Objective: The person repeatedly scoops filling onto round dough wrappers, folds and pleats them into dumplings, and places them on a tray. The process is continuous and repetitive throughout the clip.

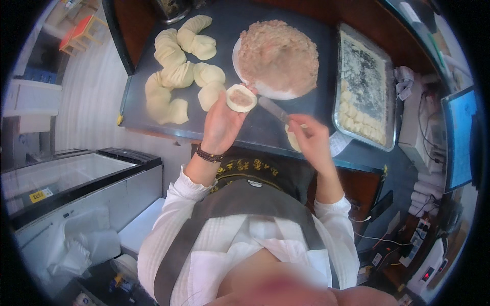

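Note:
On the fingers of my left hand (225, 124) rests a round dumpling wrapper (231, 105) with a dab of minced meat filling (242, 98) in its middle. My right hand (311, 138) grips a flat spreading spatula (272, 108), its blade pointing toward the wrapper. Below that hand a pale round wrapper (292, 138) lies near the counter's front edge, partly hidden by my fingers. Just beyond both hands a large mound of minced meat (281, 57) is heaped on a white plate (270, 93). Overlapping rows of dough wrappers (168, 82) curve across the counter to the left.
A floured metal tray (365, 72) at the right holds several small dumplings (360, 122) in its near part. A paper slip (340, 143) lies beside it. Farther right are a monitor (460, 139), cables and paper rolls (424, 195). A glass-topped freezer (92, 172) stands at the lower left.

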Available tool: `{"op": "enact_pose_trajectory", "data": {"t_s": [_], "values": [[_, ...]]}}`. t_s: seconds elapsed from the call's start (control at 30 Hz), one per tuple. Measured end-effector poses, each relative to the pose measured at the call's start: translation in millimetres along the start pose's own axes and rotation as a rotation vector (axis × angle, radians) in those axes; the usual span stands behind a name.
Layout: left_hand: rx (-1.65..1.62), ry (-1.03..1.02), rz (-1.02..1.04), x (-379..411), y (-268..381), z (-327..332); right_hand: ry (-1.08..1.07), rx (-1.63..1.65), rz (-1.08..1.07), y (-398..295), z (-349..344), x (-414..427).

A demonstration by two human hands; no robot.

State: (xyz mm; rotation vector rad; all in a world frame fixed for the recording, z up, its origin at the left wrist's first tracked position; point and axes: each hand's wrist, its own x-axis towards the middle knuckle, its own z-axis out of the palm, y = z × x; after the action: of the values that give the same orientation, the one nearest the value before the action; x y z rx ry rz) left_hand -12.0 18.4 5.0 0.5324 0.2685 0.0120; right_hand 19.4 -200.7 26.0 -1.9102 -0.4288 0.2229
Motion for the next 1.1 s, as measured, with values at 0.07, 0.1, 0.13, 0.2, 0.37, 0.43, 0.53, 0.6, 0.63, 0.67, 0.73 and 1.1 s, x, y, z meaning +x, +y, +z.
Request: {"op": "enact_pose_trajectory", "data": {"t_s": [0.07, 0.1, 0.13, 0.2, 0.37, 0.43, 0.53, 0.6, 0.63, 0.67, 0.73, 1.1], "values": [[0.008, -0.044, -0.02, 2.9, -3.5, -0.4, 0.083, 0.11, -0.01, -0.7, -3.7, -0.9], [0.015, -0.067, -0.033, 4.2, -5.8, -0.6, 0.134, 0.089, -0.034, 0.2, -3.4, 0.9], [-0.002, -0.065, -0.05, 6.6, -9.0, 0.0, 0.184, 0.068, -0.058, 2.5, -2.6, 4.4], [-0.033, -0.063, -0.08, 13.5, -15.5, 2.1, 0.251, -0.047, -0.08, 11.4, -3.8, 9.6], [0.03, -0.036, -0.069, 18.6, -22.2, -2.5, 0.255, -0.15, -0.095, 18.1, 4.6, 5.7], [0.039, -0.011, -0.056, 15.3, -22.4, -4.5, 0.236, -0.11, -0.073, 21.8, 10.3, 4.8], [0.056, 0.013, -0.033, 13.5, -21.2, -5.4, 0.217, -0.15, -0.077, 21.9, 14.2, 7.9], [0.06, 0.02, -0.025, 14.6, -22.0, -8.6, 0.207, -0.179, -0.08, 23.3, 16.4, 9.7], [0.058, 0.012, -0.022, 15.0, -21.4, -9.9, 0.202, -0.178, -0.072, 24.1, 17.3, 10.5], [0.055, 0.003, -0.02, 14.7, -20.5, -11.3, 0.197, -0.176, -0.063, 24.9, 18.3, 11.3], [0.048, -0.01, -0.016, 15.1, -20.1, -13.9, 0.242, -0.262, -0.118, 28.7, 18.8, 13.2], [-0.01, 0.005, -0.011, 11.7, -15.2, -17.6, 0.239, -0.317, -0.159, 22.2, 27.5, 16.6]]}}
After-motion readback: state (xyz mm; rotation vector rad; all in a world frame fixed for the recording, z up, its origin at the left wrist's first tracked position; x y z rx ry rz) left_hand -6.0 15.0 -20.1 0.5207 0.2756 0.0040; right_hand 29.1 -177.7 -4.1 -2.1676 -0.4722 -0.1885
